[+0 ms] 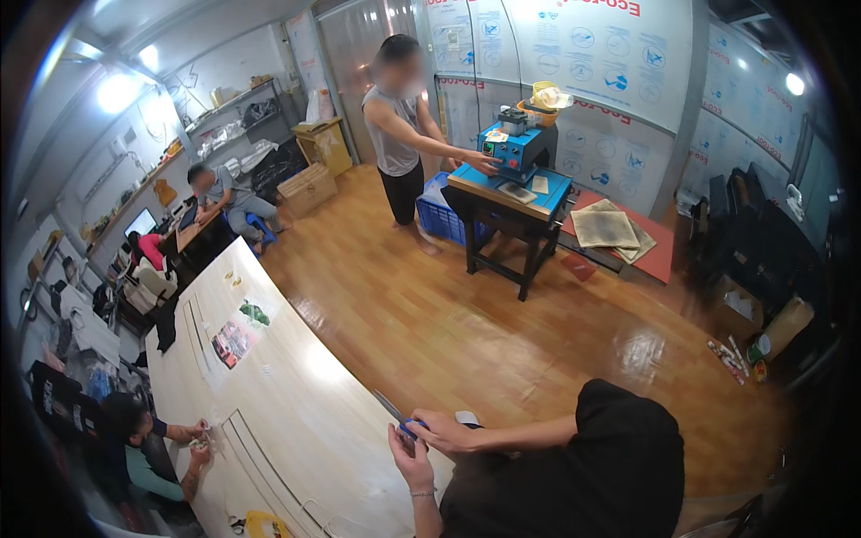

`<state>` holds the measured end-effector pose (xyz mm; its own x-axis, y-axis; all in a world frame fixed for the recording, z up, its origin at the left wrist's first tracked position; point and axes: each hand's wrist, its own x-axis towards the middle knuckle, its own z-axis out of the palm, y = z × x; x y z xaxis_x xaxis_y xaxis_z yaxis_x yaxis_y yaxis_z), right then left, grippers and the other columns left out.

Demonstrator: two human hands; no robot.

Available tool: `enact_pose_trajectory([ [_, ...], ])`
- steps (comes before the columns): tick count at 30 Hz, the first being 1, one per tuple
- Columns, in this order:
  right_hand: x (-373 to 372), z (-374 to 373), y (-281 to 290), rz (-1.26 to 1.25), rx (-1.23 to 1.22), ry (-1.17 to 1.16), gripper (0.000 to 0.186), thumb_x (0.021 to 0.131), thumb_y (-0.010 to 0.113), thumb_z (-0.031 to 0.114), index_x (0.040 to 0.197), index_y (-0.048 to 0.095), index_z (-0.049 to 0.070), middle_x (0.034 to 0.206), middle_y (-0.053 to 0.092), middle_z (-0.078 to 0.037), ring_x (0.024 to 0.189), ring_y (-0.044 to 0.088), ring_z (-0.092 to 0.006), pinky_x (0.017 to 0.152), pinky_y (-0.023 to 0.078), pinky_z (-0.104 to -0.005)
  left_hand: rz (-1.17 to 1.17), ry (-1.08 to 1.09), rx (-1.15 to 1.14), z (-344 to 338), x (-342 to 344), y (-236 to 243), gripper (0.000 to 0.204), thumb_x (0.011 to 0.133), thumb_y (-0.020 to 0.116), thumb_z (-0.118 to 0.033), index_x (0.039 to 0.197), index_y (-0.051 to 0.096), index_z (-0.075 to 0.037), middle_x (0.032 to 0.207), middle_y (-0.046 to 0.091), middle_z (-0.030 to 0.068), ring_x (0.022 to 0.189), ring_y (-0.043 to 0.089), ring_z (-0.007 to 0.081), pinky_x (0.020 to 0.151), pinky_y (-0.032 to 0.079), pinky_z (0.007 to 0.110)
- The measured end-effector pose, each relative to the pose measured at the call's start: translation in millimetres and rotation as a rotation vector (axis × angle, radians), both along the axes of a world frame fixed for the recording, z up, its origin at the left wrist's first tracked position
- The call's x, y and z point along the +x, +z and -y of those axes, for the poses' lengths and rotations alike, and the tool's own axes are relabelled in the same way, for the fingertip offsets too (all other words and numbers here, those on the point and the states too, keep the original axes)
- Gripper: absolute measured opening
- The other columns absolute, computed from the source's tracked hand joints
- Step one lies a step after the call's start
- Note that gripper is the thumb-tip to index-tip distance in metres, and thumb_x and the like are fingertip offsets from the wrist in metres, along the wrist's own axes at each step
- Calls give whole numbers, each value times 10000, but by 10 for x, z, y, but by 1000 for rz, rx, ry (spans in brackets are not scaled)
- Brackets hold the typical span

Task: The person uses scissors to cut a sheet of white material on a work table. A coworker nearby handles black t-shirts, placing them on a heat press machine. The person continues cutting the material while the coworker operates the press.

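Note:
My right hand (441, 431) is closed around blue-handled scissors (390, 404), whose dark blades point up and left over the table's right edge. Close beside the handles is my left hand (413, 463), palm toward me, with a bracelet at the wrist. Its fingers are curled, and anything they pinch is too small to make out. Both hands are above the near end of the pale wooden table (350, 448). Farther up this table lie printed sheets (235, 345) and a small green piece (255, 312).
Across the table, a co-worker's hands (199, 446) handle something small. A yellow basket (265, 524) sits at the near edge. Another person stands at a blue machine (518, 148) on a black-legged stand, beside a blue crate (448, 211). Boards (610, 224) lie to its right.

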<state>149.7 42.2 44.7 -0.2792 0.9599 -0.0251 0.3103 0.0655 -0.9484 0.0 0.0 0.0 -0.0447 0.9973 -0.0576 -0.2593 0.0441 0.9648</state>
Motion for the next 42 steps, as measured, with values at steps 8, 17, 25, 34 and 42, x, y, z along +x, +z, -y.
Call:
enact_pose_trajectory([
  [8,-103,-66,67,-116,36,14,387,1144,544,356,1299,594,4,1067,735,-212,956,734,-343,849,569,-440,-19,52,144,-38,107,-12,814,999,643,94,1693,225,21,1581,488,193,1450,527,262,1208,439,372],
  [17,-433,-153,-155,-162,-66,214,425,1145,555,318,1461,479,46,1115,735,-184,1016,737,-325,897,567,-433,-333,146,49,-5,-299,-146,889,926,815,-50,1658,312,-32,1478,542,147,1247,621,228,1004,557,350],
  [25,-423,-31,-155,-125,31,262,579,1118,590,342,1569,406,28,1298,660,-256,1162,685,-388,1002,535,-464,-570,342,-13,-38,-391,-295,503,852,837,-73,1233,511,-37,1249,586,132,1059,634,234,854,573,369],
  [34,-203,-111,-70,-52,30,400,724,1036,718,389,1590,455,4,1329,673,-233,1197,677,-332,1019,544,-434,-25,83,-60,-89,-621,-284,386,957,817,-25,1249,570,31,1103,771,171,949,750,186,800,630,330],
  [42,-497,-53,-324,-48,-14,431,670,998,780,360,1524,558,10,1356,691,-228,1222,693,-324,1046,568,-443,22,330,-190,53,-1152,-412,351,939,853,-58,1219,667,43,1021,785,105,915,743,144,797,603,276],
])
